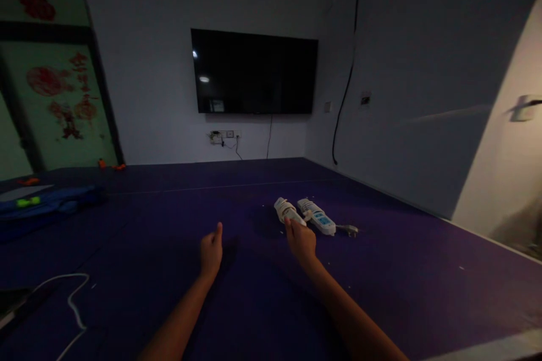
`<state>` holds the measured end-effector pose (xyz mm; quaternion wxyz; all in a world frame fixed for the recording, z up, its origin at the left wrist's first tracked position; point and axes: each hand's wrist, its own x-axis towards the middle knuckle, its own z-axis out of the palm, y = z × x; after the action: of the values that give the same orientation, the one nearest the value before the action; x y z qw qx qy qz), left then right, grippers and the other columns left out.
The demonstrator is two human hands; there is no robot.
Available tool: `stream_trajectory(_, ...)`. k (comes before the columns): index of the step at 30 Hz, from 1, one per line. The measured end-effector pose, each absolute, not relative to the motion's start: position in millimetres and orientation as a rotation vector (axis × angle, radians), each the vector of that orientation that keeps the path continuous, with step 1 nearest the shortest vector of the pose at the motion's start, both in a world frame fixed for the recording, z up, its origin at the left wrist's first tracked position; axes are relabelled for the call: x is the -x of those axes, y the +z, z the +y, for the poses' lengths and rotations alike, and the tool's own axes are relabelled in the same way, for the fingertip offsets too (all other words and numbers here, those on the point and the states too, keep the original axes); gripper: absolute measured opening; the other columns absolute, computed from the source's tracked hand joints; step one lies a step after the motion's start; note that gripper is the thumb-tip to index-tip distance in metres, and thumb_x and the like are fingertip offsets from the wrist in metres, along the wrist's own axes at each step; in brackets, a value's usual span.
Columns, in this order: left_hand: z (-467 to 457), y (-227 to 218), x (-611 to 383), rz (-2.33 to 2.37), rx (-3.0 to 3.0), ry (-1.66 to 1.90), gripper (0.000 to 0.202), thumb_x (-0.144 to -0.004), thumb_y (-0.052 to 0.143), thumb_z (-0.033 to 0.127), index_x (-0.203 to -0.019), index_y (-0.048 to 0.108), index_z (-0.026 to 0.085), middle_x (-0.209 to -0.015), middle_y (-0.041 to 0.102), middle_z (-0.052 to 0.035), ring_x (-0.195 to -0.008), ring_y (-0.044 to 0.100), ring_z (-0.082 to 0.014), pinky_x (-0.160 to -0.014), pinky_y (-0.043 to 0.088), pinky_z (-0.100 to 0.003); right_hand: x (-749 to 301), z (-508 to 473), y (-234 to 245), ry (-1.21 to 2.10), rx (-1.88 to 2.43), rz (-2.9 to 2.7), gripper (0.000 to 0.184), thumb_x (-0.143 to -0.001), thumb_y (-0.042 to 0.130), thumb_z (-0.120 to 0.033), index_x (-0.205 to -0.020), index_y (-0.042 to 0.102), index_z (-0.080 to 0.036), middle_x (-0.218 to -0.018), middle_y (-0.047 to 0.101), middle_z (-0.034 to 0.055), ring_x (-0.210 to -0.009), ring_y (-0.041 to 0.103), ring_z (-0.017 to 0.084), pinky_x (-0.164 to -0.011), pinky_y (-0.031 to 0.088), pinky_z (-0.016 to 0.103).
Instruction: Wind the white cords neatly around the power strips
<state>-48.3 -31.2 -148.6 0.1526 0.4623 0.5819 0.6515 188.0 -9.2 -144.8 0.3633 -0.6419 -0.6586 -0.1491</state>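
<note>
Two white power strips lie side by side on the dark purple floor mat (pixel 381 271). My right hand (pixel 301 240) reaches forward and closes its fingers on the near end of the left power strip (pixel 284 210). The right power strip (pixel 317 216) lies just beyond, with its plug (pixel 349 230) on the mat. My left hand (pixel 211 251) hovers over the mat to the left, fingers curled in, thumb pointing up, holding nothing visible.
A black TV (pixel 254 72) hangs on the far wall above a wall socket (pixel 223 136). A black cable (pixel 349 67) runs down the right wall. A white cord (pixel 71 299) lies at the near left. Blue items (pixel 51 203) sit at far left.
</note>
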Motion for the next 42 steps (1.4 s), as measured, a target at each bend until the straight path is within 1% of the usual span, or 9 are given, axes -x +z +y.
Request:
stream_trajectory(12, -38.3, -161.8, 51.1, 1.79, -1.445, 1.723, 0.062, -0.068, 0.034, 0.079, -0.047, 0.024, 0.022, -0.048, 0.022, 0.0051, -0.048, 0.023, -0.0096, -0.046, 0.019, -0.025, -168.3, -11.5, -146.1, -0.297, 1.634, -1.958, 0.044, -0.095, 0.031, -0.039, -0.072, 0.063, -0.018, -0.067, 0.067, 0.0058, -0.054, 0.059, 0.014, -0.047, 0.022, 0.025)
stream_trajectory(15, -36.7, -163.6, 54.6, 1.8, -1.43, 1.72, 0.062, -0.068, 0.034, 0.079, -0.047, 0.024, 0.022, -0.049, 0.021, 0.0052, -0.048, 0.023, -0.0095, -0.047, 0.02, -0.025, -171.2, -6.4, -147.1, -0.37, 1.598, -1.896, 0.044, -0.095, 0.031, -0.037, -0.073, 0.063, -0.018, -0.069, 0.067, 0.0066, -0.059, 0.06, 0.015, -0.05, 0.028, 0.026)
stream_trajectory(17, -36.6, -164.7, 54.9, 1.806, -1.443, 1.708, 0.062, -0.069, 0.035, 0.078, -0.047, 0.025, 0.022, -0.049, 0.022, 0.0051, -0.048, 0.023, -0.0096, -0.047, 0.02, -0.025, -176.0, -1.7, -147.0, -0.45, 1.56, -1.832, 0.042, -0.095, 0.031, -0.035, -0.075, 0.064, -0.017, -0.076, 0.067, 0.0079, -0.068, 0.061, 0.017, -0.058, 0.034, 0.026)
stream_trajectory(20, -38.6, -165.2, 53.6, 1.814, -1.496, 1.678, 0.061, -0.071, 0.034, 0.076, -0.047, 0.025, 0.021, -0.049, 0.022, 0.0049, -0.048, 0.023, -0.0097, -0.047, 0.02, -0.025, -187.8, 6.5, -147.7, -0.552, 1.559, -1.734, 0.037, -0.094, 0.034, -0.032, -0.083, 0.065, -0.017, -0.091, 0.067, 0.0102, -0.084, 0.058, 0.021, -0.074, 0.038, 0.03)
stream_trajectory(23, -41.4, -165.7, 52.2, 1.808, -1.54, 1.653, 0.059, -0.073, 0.035, 0.074, -0.047, 0.025, 0.021, -0.049, 0.022, 0.005, -0.048, 0.023, -0.0095, -0.047, 0.019, -0.025, -199.9, 14.7, -152.6, -0.564, 1.61, -1.661, 0.032, -0.091, 0.041, -0.037, -0.104, 0.062, -0.017, -0.112, 0.062, 0.0109, -0.1, 0.053, 0.025, -0.083, 0.036, 0.034)
stream_trajectory(26, -42.4, -167.5, 50.8, 1.799, -1.576, 1.633, 0.058, -0.075, 0.035, 0.071, -0.048, 0.026, 0.021, -0.049, 0.022, 0.005, -0.048, 0.024, -0.0096, -0.047, 0.019, -0.025, -206.6, 20.6, -159.9, -0.511, 1.676, -1.641, 0.046, -0.085, 0.049, -0.045, -0.122, 0.052, -0.018, -0.124, 0.054, 0.0119, -0.112, 0.046, 0.029, -0.087, 0.035, 0.037)
stream_trajectory(33, -49.3, -168.7, 44.2, 1.771, -1.678, 1.61, 0.055, -0.077, 0.037, 0.066, -0.047, 0.027, 0.021, -0.049, 0.024, 0.0046, -0.049, 0.025, -0.0097, -0.048, 0.019, -0.025, -210.6, 24.7, -167.0, -0.36, 1.836, -1.679, 0.069, -0.079, 0.056, -0.05, -0.138, 0.034, -0.023, -0.131, 0.047, 0.0133, -0.113, 0.047, 0.028, -0.083, 0.039, 0.036)
stream_trajectory(39, -59.4, -169.2, 38.2, 1.756, -1.751, 1.553, 0.054, -0.077, 0.038, 0.063, -0.045, 0.027, 0.021, -0.046, 0.025, 0.0043, -0.047, 0.026, -0.01, -0.048, 0.018, -0.026, -210.6, 29.2, -172.9, -0.338, 1.923, -1.709, 0.066, -0.08, 0.056, -0.042, -0.139, 0.032, -0.024, -0.132, 0.044, 0.0145, -0.106, 0.051, 0.027, -0.074, 0.043, 0.033)
stream_trajectory(42, -59.5, -168.2, 38.4, 1.756, -1.782, 1.553, 0.054, -0.077, 0.038, 0.063, -0.045, 0.027, 0.021, -0.045, 0.026, 0.0043, -0.046, 0.027, -0.0101, -0.049, 0.018, -0.026, -207.2, 29.0, -173.1, -0.416, 1.939, -1.732, 0.064, -0.08, 0.057, -0.039, -0.138, 0.034, -0.024, -0.136, 0.04, 0.0154, -0.113, 0.047, 0.03, -0.076, 0.042, 0.035)
